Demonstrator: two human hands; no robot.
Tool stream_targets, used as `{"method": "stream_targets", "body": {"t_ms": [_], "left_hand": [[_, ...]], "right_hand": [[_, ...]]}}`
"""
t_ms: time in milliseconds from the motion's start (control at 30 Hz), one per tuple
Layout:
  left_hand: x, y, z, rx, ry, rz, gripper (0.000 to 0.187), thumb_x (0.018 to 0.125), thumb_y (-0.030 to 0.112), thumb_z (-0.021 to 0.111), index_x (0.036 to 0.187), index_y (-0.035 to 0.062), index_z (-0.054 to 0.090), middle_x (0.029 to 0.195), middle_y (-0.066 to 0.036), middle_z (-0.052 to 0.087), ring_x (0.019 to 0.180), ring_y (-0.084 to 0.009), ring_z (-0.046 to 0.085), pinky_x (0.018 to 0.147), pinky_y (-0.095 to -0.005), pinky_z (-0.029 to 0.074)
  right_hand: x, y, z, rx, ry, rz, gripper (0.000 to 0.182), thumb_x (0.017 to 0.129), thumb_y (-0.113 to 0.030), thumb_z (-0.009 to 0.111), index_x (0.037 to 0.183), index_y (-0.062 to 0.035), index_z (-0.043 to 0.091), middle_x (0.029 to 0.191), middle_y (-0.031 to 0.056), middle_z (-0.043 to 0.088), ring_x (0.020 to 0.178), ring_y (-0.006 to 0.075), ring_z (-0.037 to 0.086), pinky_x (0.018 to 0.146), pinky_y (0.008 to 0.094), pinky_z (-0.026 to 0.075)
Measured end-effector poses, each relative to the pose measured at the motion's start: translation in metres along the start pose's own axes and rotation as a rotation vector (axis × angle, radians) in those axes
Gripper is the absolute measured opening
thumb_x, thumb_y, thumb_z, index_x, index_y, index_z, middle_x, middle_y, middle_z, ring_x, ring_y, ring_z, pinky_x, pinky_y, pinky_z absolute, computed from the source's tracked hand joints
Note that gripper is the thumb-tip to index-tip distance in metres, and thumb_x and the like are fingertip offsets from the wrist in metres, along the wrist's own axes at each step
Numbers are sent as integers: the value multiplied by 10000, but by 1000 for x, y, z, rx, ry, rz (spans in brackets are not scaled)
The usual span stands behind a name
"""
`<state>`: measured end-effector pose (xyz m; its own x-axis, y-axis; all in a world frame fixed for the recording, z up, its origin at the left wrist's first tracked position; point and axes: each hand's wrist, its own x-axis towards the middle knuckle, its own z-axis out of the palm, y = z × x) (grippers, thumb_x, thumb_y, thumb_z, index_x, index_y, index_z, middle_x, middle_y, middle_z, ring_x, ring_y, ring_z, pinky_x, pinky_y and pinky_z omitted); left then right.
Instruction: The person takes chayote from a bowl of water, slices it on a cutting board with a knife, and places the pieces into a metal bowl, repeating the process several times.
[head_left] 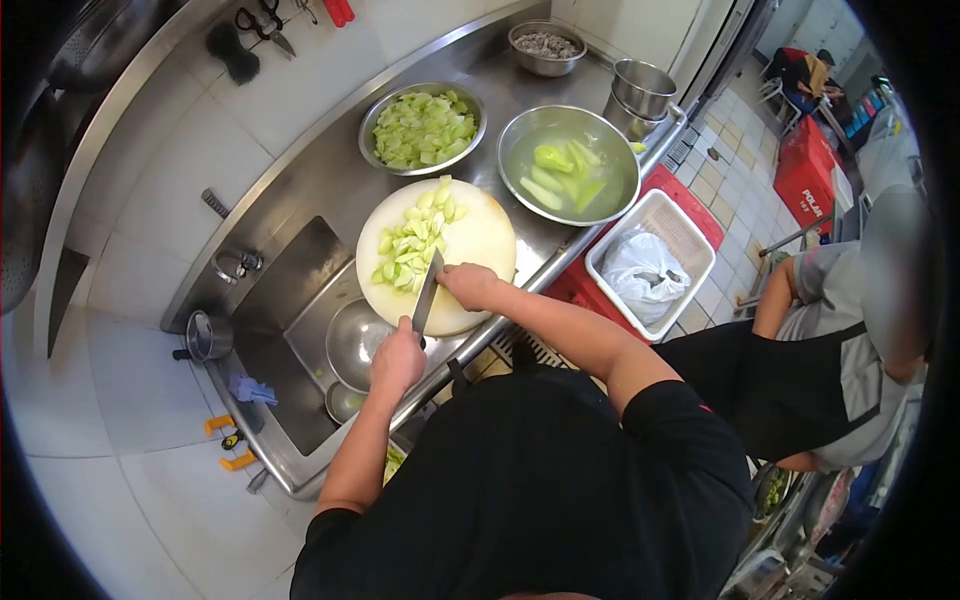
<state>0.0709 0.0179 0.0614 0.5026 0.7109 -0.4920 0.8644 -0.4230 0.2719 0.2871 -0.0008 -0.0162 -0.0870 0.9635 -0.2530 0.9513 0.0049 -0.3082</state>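
While your left hand (pixel 398 358) is wrapped around the handle of the knife (pixel 430 290), its grip closed, your right hand (pixel 470 287) sits beside the blade with fingers bent; you can't tell from this view whether that grip pinches anything. The blade stands over the round cutting board (pixel 485 265), next to a pile of chopped pale-green pieces (pixel 405 250) that covers the board's wall-side half.

The board lies near the front edge of your steel worktop (pixel 330 185), beside the sink (pixel 285 290), where a metal bowl (pixel 358 342) rests. Toward the worktop's back edge you have a bowl of cut greens (pixel 425 130); near the front edge, past the board, a water-filled bowl (pixel 515 130) holds peeled pale-green lengths (pixel 570 170). At the far end, a smaller bowl (pixel 547 48) with greyish contents is near the back edge, and stacked metal containers (pixel 643 92) stand at the front corner. Just outside the front edge, a white basket (pixel 697 235) holds a plastic bag (pixel 645 268). Off to your right stands a person in a black apron (pixel 770 390).
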Motion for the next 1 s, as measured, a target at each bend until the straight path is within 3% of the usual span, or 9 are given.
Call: {"method": "stream_targets", "body": {"t_ms": [467,567,667,767,900,1000], "left_hand": [[-5,5,-5,-43,0,-14,283,1014,213,517,1212,12,520,1036,-333,695,1013,-498,676,899,-592,512],[12,-8,24,-32,-11,-5,275,1016,210,511,1208,13,522,1038,-332,696,1015,-497,676,895,-590,515],[-2,6,-5,13,-10,12,269,1015,203,507,1210,17,523,1038,-327,700,1013,-495,678,888,-591,518],[13,-4,27,-4,-2,-11,272,1008,200,508,1216,25,527,1047,-317,704,1013,-490,682,890,-591,519],[0,8,-10,38,-41,3,302,1010,196,527,1235,-2,499,1048,-343,690,1005,-508,674,901,-604,506],[11,2,16,5,-30,-2,298,1012,204,528,1224,-3,493,1040,-343,690,990,-510,674,891,-612,505]], "right_hand": [[-4,4,2,39,16,-18,336,808,-6,656,1143,-30,656,1132,167,667,1030,364,706,875,455,576],[-2,5,4,28,27,-27,310,813,-16,657,1122,-25,660,1127,174,677,1017,362,713,871,450,580],[-6,4,2,16,42,-32,293,816,-27,665,1110,-20,671,1140,183,697,1003,351,729,863,436,591],[-1,8,4,19,52,-37,280,818,-27,663,1098,-16,675,1123,186,703,984,348,734,852,436,595],[-3,10,11,39,80,-34,265,819,-24,662,1083,-13,681,1092,193,708,973,347,736,836,435,599],[1,11,12,46,82,-35,278,810,-12,670,1087,-12,684,1087,196,708,971,351,735,828,437,602]]}}
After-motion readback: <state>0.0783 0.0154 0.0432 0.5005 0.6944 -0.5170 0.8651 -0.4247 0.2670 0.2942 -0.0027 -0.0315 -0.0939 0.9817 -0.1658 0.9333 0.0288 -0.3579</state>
